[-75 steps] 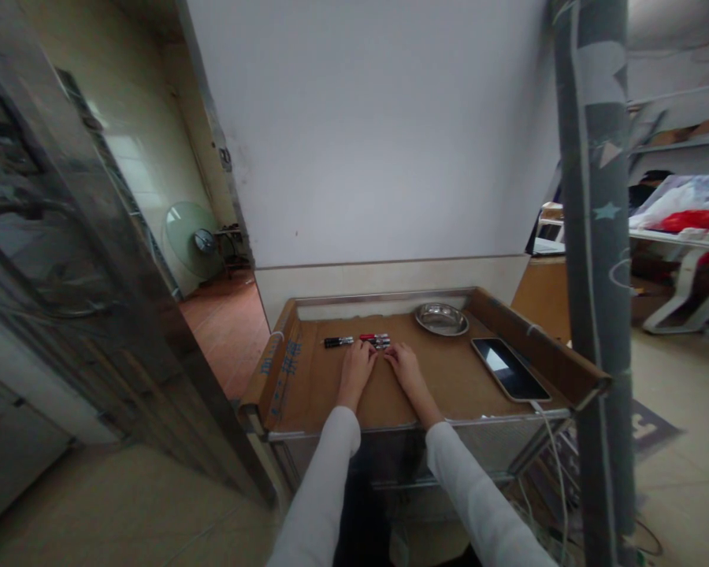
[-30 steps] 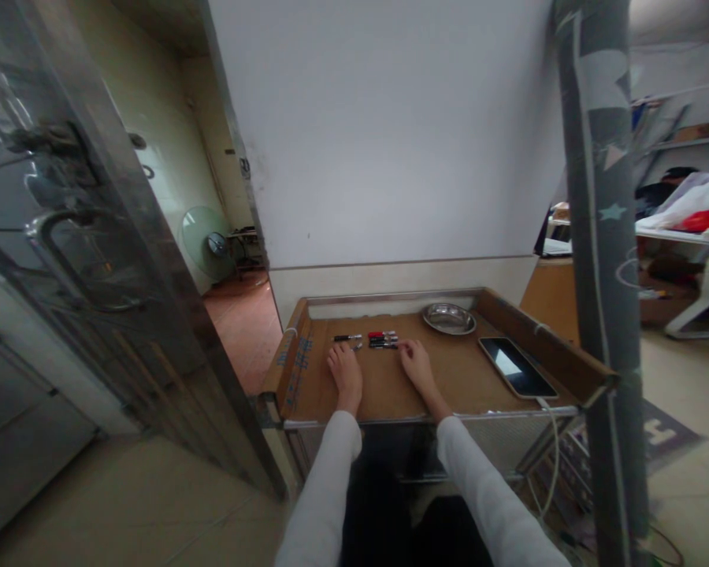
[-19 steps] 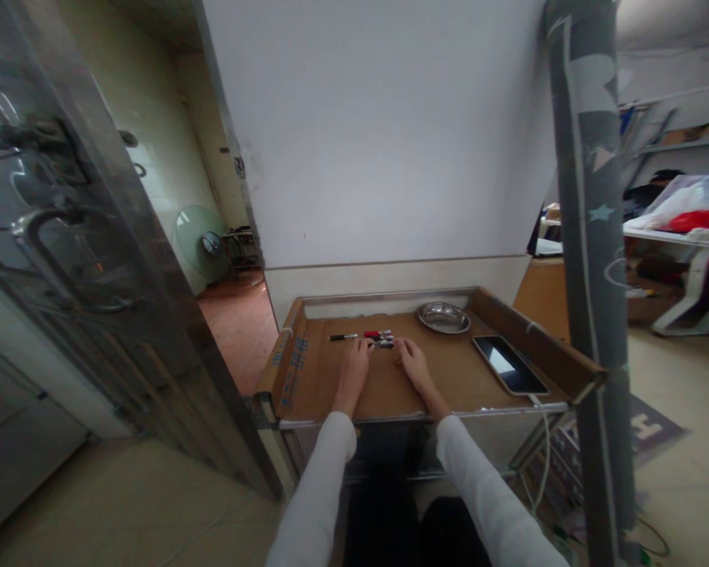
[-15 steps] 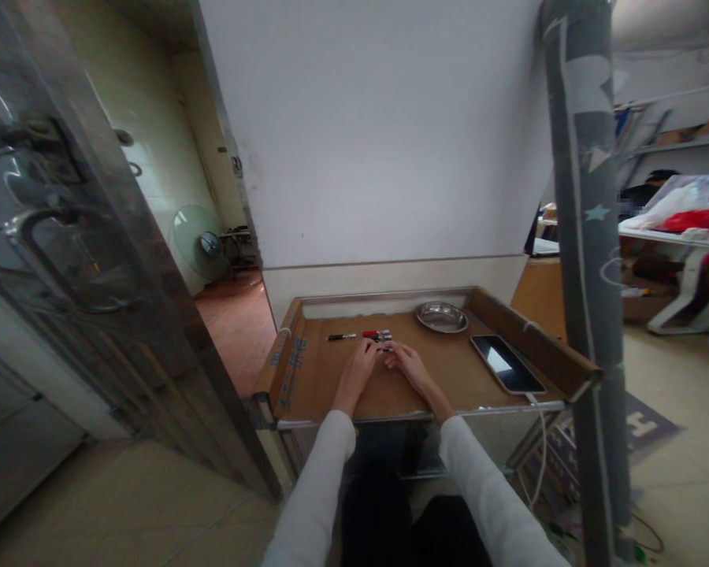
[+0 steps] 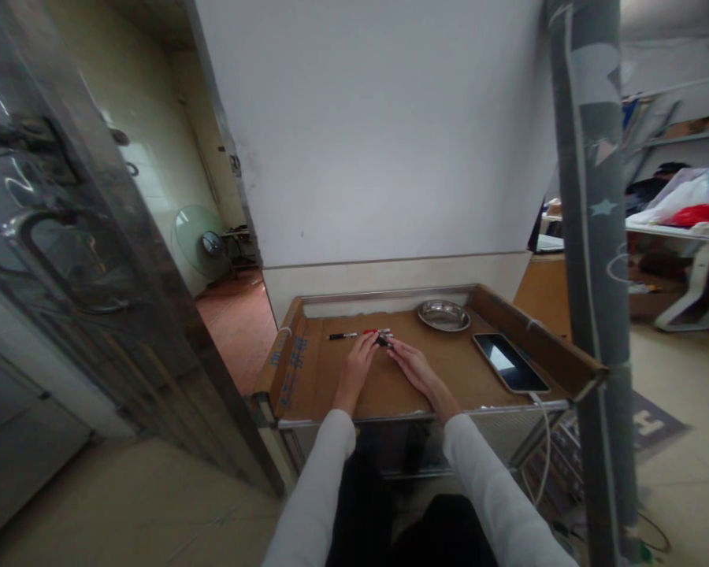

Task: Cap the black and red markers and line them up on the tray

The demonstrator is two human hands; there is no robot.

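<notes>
Over the middle of the cardboard-lined table, my left hand and my right hand meet at a small dark object, seemingly a pen or part of one. The fingertips of both hands pinch it. Just beyond them lies a red pen, partly hidden by my fingers, with more pen ends beside it. A black and silver pen rests to the left of my left hand on the cardboard.
A round steel dish sits at the back right. In front of it lies a phone with a white cable hanging over the front edge. Raised cardboard sides border the table. A wrapped grey pole stands at the right.
The dark object between my hands has turned and shows more clearly. My right hand's fingers have straightened somewhat. The view has shifted slightly.
</notes>
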